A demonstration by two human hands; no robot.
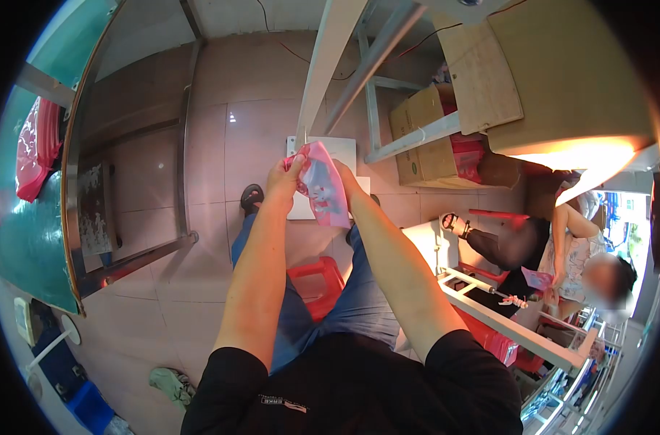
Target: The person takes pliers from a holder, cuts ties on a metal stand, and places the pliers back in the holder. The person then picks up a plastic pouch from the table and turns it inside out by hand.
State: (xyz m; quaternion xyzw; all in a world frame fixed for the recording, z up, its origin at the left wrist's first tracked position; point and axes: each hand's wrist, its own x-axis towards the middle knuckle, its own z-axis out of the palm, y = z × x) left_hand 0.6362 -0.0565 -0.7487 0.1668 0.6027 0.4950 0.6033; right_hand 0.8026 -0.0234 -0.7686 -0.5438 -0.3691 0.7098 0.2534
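Observation:
A pink, partly see-through plastic bag (324, 190) hangs between my hands, in front of a white plate-like surface low down. My left hand (284, 176) pinches the bag's left edge near its top, thumb over the plastic. My right hand (347, 180) is at the bag's right side, mostly behind it, so its fingers are hidden. Small printed or enclosed shapes show through the bag, too blurred to make out.
White metal bars (330, 65) rise just beyond my hands. A cardboard box (417, 138) with pink bags stands at right. Another person (573, 246) sits at far right, holding a pink item. A green table (33, 239) with pink bags is at left; a red stool (323, 283) is beneath me.

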